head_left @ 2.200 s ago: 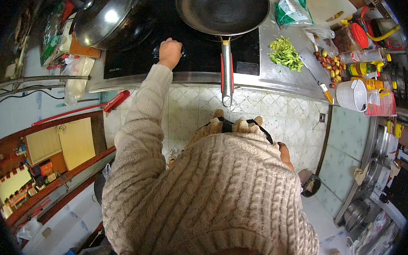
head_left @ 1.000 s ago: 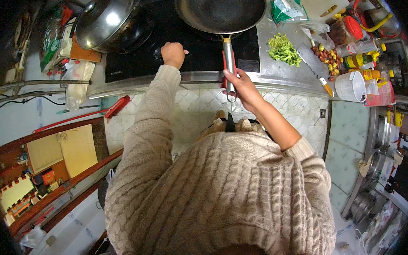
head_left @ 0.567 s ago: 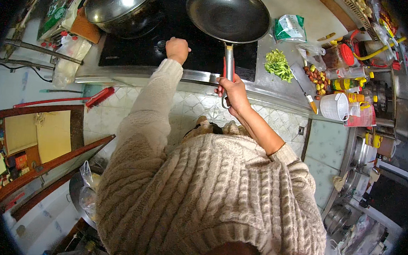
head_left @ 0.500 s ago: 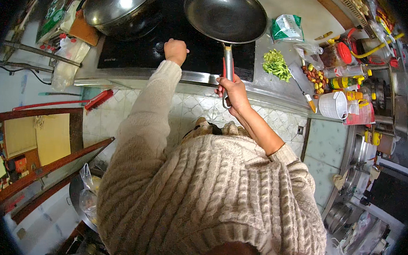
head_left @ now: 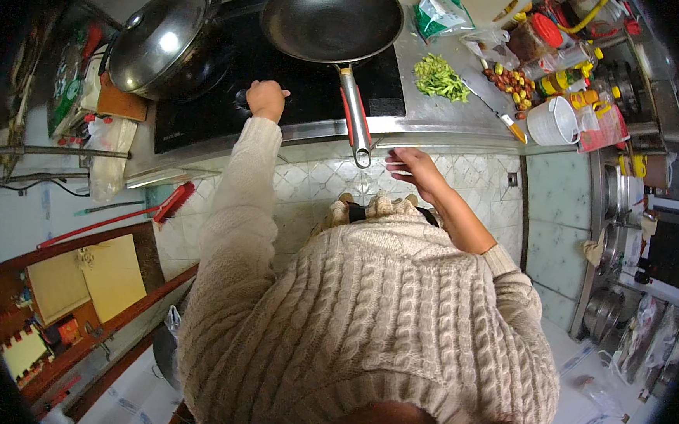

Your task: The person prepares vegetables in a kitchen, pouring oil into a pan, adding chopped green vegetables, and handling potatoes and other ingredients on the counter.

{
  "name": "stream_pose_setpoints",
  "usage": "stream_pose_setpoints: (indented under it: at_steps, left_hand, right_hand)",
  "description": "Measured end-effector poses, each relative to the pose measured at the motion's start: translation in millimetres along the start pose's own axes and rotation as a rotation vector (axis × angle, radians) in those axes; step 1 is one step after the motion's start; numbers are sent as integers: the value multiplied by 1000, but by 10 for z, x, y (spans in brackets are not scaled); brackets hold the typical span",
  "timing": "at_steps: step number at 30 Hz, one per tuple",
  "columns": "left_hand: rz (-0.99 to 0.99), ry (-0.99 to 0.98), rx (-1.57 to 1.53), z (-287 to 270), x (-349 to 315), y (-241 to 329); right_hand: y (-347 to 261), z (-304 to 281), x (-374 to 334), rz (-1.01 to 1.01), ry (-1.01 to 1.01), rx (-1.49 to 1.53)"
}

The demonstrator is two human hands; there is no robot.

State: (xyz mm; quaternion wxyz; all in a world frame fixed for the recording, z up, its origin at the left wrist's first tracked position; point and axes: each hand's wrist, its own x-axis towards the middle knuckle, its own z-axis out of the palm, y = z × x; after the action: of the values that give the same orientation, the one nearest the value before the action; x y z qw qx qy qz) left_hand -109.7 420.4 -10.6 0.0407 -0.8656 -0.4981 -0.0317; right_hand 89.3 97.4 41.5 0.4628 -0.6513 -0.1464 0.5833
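A black frying pan rests on the dark glass cooktop, its steel-and-red handle sticking out past the counter's front edge. My right hand is open, just right of the handle's looped end and apart from it, fingers stretched toward it. My left hand is closed and low over the cooktop's front part, thumb out to the right. A dark round shape shows beside its fingers; what they grip, if anything, is hidden. Left of the pan stands a wok with a domed steel lid.
Right of the cooktop lie chopped green vegetables, a knife, reddish-brown nuts or fruits and a green-and-white packet. A white tub and several bottles stand farther right. A red broom leans at the left.
My right hand has let go of the pan's handle and moved off to its right. My left hand stays closed at the cooktop's front. The view has shifted and turned a little.
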Motion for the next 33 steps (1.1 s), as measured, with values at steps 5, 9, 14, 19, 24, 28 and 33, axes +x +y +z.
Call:
stream_pose_setpoints:
  at_steps: [5,9,14,19,24,28,33]
  left_hand:
    - [-33,16,24,108,27,-50]
    - [-83,-13,-22,40,8,19]
    - [-111,52,-28,13,-53,54]
    - [-120,-118,44,-54,-13,6]
    - [-96,-165,116,-1,55,45]
    - [-100,-241,170,86,185,-4]
    - [-110,-210,194,89,146,-62]
  right_hand:
    - [526,-485,-125,115,154,115]
    - [760,-695,-253,133,221,195]
    - [1002,-908,-206,106,243,176]
    - [1450,-1080,-159,74,290,229]
    - [2385,-1200,-101,22,511,-341]
    - [2952,-1275,-250,62,563,-509]
    - [3531,-1454,-387,159,532,-443]
